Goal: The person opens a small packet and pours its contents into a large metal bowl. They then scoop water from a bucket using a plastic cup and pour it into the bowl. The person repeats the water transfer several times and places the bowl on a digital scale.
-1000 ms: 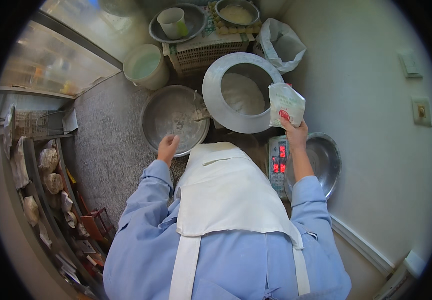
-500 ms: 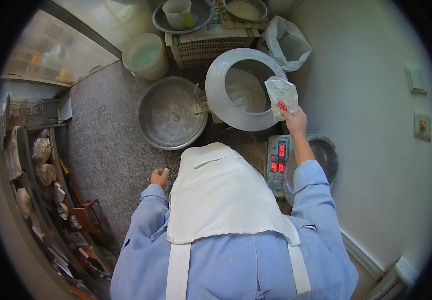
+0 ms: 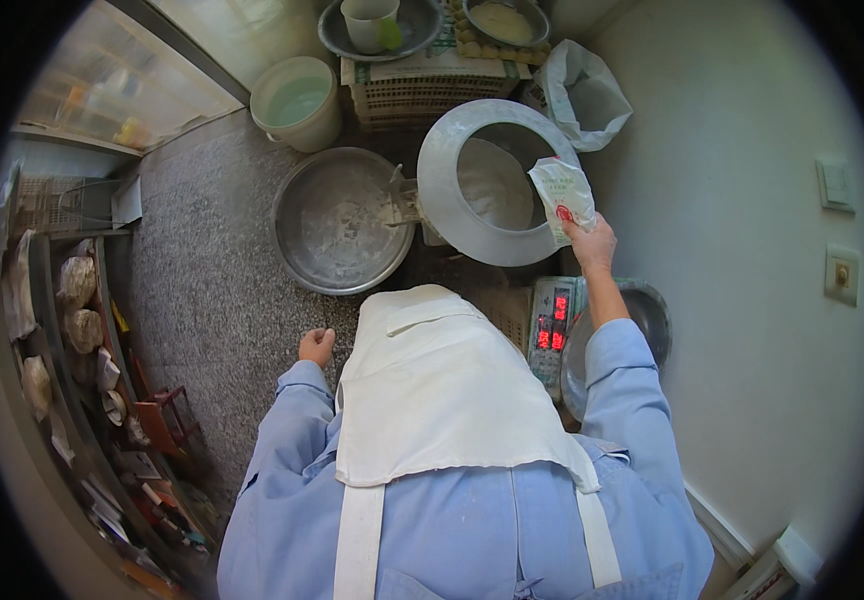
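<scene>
While my right hand [image 3: 594,243] pinches a small white packet [image 3: 563,194] over the mixer bowl's [image 3: 457,215] right rim, my left hand [image 3: 316,346] hangs loosely curled, holding nothing, near the round metal pan [image 3: 337,225].

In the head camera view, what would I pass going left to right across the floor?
Cluttered shelf → left hand → wide metal basin → ring-topped mixer bowl → white packet held in right hand → wall switches.

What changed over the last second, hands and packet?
The left hand pulled back from the wide metal pan toward the body and is now closed and empty. The right hand kept its hold on the white packet, moving it over the round mixer bowl. Scale unchanged.
</scene>
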{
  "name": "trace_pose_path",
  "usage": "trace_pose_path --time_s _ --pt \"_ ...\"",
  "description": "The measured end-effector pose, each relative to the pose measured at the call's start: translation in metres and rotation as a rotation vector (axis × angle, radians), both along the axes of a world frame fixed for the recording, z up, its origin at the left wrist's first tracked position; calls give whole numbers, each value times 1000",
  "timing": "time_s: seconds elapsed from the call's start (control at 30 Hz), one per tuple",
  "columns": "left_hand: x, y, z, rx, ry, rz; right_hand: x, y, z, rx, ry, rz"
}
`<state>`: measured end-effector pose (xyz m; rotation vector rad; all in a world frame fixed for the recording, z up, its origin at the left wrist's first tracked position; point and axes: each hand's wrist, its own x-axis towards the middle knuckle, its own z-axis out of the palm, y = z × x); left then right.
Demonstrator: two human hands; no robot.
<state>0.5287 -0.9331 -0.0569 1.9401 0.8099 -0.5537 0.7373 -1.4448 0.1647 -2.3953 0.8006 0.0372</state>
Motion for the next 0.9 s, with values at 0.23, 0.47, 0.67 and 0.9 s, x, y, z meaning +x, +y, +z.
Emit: trace_pose_path --time_s 0.23,0.47,0.67,0.9 --pt "-5 -1 3 -12 -17 18 4 5 7 -41 -2 27" --pt "0 -5 16 -17 139 11 6 4 7 -71 23 51" --pt "8 -10 32 -50 160 46 6 5 8 -62 -19 61" --pt "14 -11 34 -55 154 26 3 8 17 -111 -6 96"
